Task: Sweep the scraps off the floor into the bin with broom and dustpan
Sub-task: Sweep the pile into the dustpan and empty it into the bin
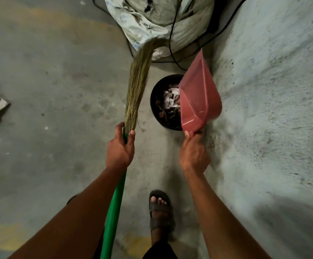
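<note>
While our right hand (194, 156) grips the tipped dustpan (198, 98) over the bin (154, 103) and left hand (119, 148) grips the broom (138, 81), scraps (170, 100) may spill past the rim.

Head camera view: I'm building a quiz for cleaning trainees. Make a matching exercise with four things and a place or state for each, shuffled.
Things:
1. broom
2. dustpan
3. bin
4. white sack

States:
A. tilted over the bin, held by the right hand
B. on the floor, holding scraps
C. beyond the bin, with black cables across it
D. gripped by the left hand where bristles meet green handle

Pairs: 1-D, 2-A, 3-B, 4-C
</note>
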A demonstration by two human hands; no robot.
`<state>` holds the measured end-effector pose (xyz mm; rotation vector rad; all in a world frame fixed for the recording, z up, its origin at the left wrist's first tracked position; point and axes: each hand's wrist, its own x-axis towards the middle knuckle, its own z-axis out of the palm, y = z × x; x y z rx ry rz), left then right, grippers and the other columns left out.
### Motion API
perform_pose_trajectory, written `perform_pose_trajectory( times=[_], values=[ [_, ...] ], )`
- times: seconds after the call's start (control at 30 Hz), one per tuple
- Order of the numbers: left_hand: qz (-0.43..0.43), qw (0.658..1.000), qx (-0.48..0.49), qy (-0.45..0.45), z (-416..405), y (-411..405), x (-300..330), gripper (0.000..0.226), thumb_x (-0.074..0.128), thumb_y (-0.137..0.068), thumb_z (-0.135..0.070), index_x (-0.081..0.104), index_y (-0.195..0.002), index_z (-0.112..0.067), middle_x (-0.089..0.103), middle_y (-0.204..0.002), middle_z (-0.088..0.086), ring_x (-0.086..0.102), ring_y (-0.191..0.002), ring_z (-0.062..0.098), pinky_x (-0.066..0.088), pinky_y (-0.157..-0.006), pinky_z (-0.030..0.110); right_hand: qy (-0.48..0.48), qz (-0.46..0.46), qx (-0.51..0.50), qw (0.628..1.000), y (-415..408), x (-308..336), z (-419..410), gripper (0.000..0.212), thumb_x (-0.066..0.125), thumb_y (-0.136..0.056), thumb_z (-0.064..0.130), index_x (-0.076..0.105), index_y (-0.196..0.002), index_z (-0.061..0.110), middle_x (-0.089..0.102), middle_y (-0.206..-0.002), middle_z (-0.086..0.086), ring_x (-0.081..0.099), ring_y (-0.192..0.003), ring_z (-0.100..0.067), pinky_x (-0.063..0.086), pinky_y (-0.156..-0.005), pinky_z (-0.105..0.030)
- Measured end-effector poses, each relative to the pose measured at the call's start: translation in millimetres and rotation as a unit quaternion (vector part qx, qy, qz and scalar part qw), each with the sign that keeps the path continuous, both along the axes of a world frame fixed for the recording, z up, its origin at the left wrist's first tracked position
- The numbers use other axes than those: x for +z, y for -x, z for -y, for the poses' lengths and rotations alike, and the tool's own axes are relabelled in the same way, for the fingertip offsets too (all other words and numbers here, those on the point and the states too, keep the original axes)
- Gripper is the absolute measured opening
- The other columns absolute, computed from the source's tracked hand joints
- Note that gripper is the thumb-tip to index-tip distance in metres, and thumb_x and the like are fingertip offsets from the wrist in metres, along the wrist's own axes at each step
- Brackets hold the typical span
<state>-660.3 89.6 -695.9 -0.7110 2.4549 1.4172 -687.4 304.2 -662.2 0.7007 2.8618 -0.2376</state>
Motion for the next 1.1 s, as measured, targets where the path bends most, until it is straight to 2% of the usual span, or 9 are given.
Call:
perform_pose_trajectory(
  times=[0.13,0.27,0.37,0.43,0.57,0.7,0.83,0.9,1.1],
  values=[
    [-0.007,0.999,0.039,-0.010,13.4,-10.5,7.9,0.049,0.044,-0.109,-0.054,0.032,-0.153,-0.037,0.067,-0.083,0.002,0.068,-0.060,0.025,0.062,-0.051,0.048,0.081,-0.058,-0.003,0.995,-9.1,10.9,41.7,0.047,0.042,-0.111,0.044,0.061,-0.110,0.000,0.074,-0.094,-0.026,0.071,-0.082,-0.044,0.053,-0.072,-0.046],
    [0.008,0.995,0.086,-0.040,41.6,-23.3,14.0,0.047,0.046,-0.109,-0.052,0.033,-0.151,-0.036,0.067,-0.084,0.005,0.068,-0.063,0.026,0.063,-0.055,0.047,0.217,-0.057,0.004,0.975,-7.3,13.4,94.7,0.045,0.043,-0.110,0.045,0.059,-0.122,0.004,0.073,-0.105,-0.023,0.069,-0.093,-0.043,0.049,-0.071,-0.043],
    [0.017,0.988,0.129,-0.083,72.2,-30.7,16.9,0.039,0.049,-0.109,-0.048,0.040,-0.145,-0.034,0.067,-0.083,0.009,0.065,-0.058,0.021,0.060,-0.050,0.040,0.347,-0.031,0.006,0.938,-4.0,17.3,137.1,0.039,0.040,-0.109,0.052,0.055,-0.111,0.016,0.072,-0.089,-0.005,0.072,-0.070,-0.025,0.060,-0.061,-0.045],
    [0.037,0.975,0.172,-0.134,94.6,-33.0,14.6,0.034,0.053,-0.109,-0.044,0.046,-0.139,-0.030,0.067,-0.087,0.013,0.061,-0.056,0.018,0.056,-0.048,0.035,0.390,-0.002,0.011,0.921,2.1,14.7,162.6,0.036,0.042,-0.109,0.051,0.055,-0.110,0.018,0.070,-0.086,-0.004,0.070,-0.062,-0.021,0.060,-0.054,-0.040],
    [0.066,0.932,0.255,-0.248,150.0,-37.3,6.8,0.031,0.055,-0.107,-0.026,0.058,-0.137,-0.016,0.073,-0.101,0.013,0.062,-0.067,0.024,0.055,-0.059,0.038,0.403,0.037,0.033,0.914,7.3,5.3,219.5,0.046,0.041,-0.099,0.067,0.058,-0.108,0.025,0.070,-0.089,-0.003,0.071,-0.077,-0.029,0.061,-0.072,-0.055],
    [0.056,0.890,0.300,-0.340,217.9,-50.2,3.3,0.053,0.055,-0.104,-0.009,0.050,-0.154,-0.026,0.075,-0.117,0.013,0.061,-0.078,0.024,0.055,-0.071,0.035,0.390,0.069,0.036,0.917,0.4,-4.4,284.6,0.057,0.034,-0.094,0.077,0.059,-0.105,0.028,0.072,-0.093,-0.006,0.071,-0.084,-0.034,0.061,-0.078,-0.056],
    [0.052,0.893,0.301,-0.331,290.5,-68.3,7.5,0.070,0.067,-0.100,-0.011,0.041,-0.159,-0.040,0.066,-0.123,0.023,0.065,-0.084,0.026,0.061,-0.072,0.036,0.421,0.086,0.018,0.903,-10.2,-13.1,351.3,0.046,0.039,-0.096,0.075,0.055,-0.089,0.032,0.067,-0.077,0.001,0.063,-0.058,-0.024,0.050,-0.052,-0.038],
    [0.044,0.892,0.298,-0.336,325.5,-75.9,14.8,0.070,0.068,-0.100,-0.009,0.043,-0.154,-0.047,0.058,-0.123,0.019,0.066,-0.094,0.031,0.064,-0.075,0.040,0.447,0.104,0.005,0.889,-13.5,-11.9,383.2,0.046,0.039,-0.102,0.068,0.056,-0.096,0.025,0.063,-0.079,0.000,0.059,-0.052,-0.018,0.041,-0.042,-0.026],
    [0.025,0.923,0.298,-0.243,417.2,-96.5,24.5,0.070,0.059,-0.103,-0.010,0.038,-0.153,-0.054,0.058,-0.124,0.006,0.066,-0.081,0.024,0.062,-0.066,0.034,0.487,0.138,0.003,0.863,-18.1,-4.7,477.2,0.048,0.038,-0.106,0.062,0.056,-0.106,0.017,0.059,-0.082,-0.004,0.056,-0.047,-0.015,0.041,-0.040,-0.023]
  ],
)
